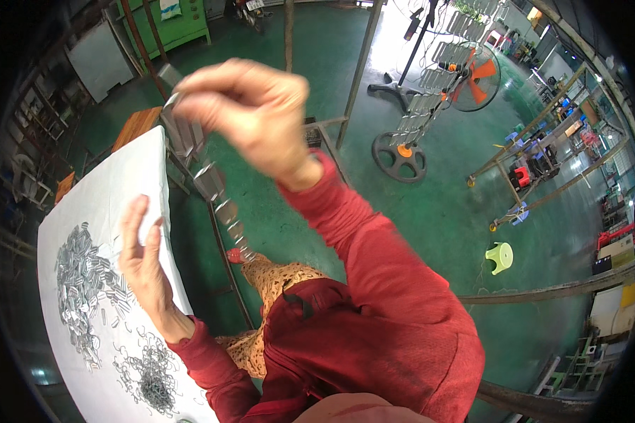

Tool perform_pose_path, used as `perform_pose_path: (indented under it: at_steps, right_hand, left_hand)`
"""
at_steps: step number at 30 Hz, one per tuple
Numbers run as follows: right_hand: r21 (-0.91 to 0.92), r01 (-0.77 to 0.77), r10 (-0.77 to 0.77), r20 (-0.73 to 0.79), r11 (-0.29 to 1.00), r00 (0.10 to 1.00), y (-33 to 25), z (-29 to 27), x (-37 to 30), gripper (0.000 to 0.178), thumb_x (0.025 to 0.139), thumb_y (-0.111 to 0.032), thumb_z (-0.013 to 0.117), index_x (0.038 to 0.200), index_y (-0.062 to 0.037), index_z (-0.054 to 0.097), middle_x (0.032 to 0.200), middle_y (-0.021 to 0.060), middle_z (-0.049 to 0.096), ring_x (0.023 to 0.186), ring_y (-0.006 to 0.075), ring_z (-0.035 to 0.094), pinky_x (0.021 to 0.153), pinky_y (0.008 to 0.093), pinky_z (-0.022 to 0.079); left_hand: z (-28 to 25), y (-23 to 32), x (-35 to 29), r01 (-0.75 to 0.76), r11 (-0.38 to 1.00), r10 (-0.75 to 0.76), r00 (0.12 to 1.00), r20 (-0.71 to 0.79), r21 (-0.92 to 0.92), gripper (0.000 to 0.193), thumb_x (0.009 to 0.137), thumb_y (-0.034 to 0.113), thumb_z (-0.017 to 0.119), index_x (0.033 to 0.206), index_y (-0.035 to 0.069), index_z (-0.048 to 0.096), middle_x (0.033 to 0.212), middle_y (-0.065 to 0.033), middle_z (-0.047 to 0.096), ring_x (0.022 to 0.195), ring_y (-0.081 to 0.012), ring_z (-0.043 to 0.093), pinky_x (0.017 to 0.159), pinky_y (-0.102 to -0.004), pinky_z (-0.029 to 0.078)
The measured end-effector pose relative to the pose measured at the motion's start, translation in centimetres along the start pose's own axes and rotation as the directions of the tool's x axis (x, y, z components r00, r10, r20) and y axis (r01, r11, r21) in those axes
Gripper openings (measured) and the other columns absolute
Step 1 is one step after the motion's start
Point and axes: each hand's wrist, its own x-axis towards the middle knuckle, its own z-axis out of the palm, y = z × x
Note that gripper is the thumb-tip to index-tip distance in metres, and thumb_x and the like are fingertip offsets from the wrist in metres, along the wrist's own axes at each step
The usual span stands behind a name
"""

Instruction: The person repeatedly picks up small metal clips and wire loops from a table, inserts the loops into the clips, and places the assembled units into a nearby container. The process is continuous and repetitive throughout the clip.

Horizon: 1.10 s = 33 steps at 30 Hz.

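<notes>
Up high, the right hand (250, 113) pinches the top of a hanging string of flat, shiny metal plates (208, 180), fingers closed on it; the string drops down toward the person's lap. The left hand (142, 257) lies open and flat on the white-covered tabletop (120, 183), holding nothing. Just beside it spreads a heap of small silvery metal pieces (81, 282), with a pile of thin wire hooks (148, 374) nearer the body.
</notes>
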Motion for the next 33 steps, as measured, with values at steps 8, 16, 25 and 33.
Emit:
perform_pose_path:
  at_steps: [8, 16, 25, 33]
  right_hand:
    - [-0.276, 0.070, -0.099, -0.095, 0.959, 0.990, -4.9, -8.9, 8.2, 0.015, 0.083, -0.003, 0.062, 0.098, 0.0002, 0.064, 0.088, 0.0061, 0.067, 0.073, 0.0091, 0.061, 0.062, 0.0221, 0.049]
    - [-0.508, 0.136, -0.290, -0.237, 0.851, 0.927, -8.7, -21.1, 15.5, 0.020, 0.081, -0.006, 0.063, 0.101, -0.0009, 0.063, 0.087, 0.0057, 0.065, 0.075, 0.0087, 0.058, 0.064, 0.0208, 0.044]
    - [-0.787, 0.154, -0.519, -0.234, 0.597, 0.822, -13.6, -28.8, 24.4, 0.023, 0.079, -0.011, 0.066, 0.099, -0.0014, 0.063, 0.092, 0.0066, 0.063, 0.080, 0.0113, 0.057, 0.066, 0.0251, 0.045]
    - [-0.888, 0.205, -0.605, -0.097, 0.411, 0.790, -15.2, -31.1, 29.7, 0.023, 0.078, -0.010, 0.065, 0.099, -0.0009, 0.062, 0.092, 0.0072, 0.064, 0.080, 0.0131, 0.058, 0.068, 0.0256, 0.047]
  left_hand:
    - [-6.2, -16.3, -4.1, 0.667, 0.713, -0.701, 0.676, 0.228, 0.218, 0.033, 0.087, 0.021, 0.061, 0.118, 0.009, 0.059, 0.114, -0.0016, 0.057, 0.098, -0.0110, 0.053, 0.077, -0.0257, 0.046]
    - [-12.5, -21.8, -8.2, 0.786, 0.607, -0.790, 0.579, 0.203, 0.119, 0.041, 0.090, 0.023, 0.056, 0.128, 0.011, 0.049, 0.136, -0.0067, 0.042, 0.127, -0.0206, 0.034, 0.093, -0.0384, 0.037]
    - [-13.3, -22.1, -8.7, 0.766, 0.642, -0.724, 0.621, 0.301, -0.035, 0.051, 0.088, 0.026, 0.059, 0.134, 0.013, 0.043, 0.145, -0.0076, 0.030, 0.136, -0.0312, 0.015, 0.103, -0.0490, 0.021]
    - [-14.0, -22.5, -8.9, 0.763, 0.645, -0.718, 0.626, 0.304, -0.048, 0.056, 0.087, 0.032, 0.060, 0.135, 0.013, 0.041, 0.145, -0.0068, 0.029, 0.136, -0.0320, 0.015, 0.105, -0.0503, 0.015]
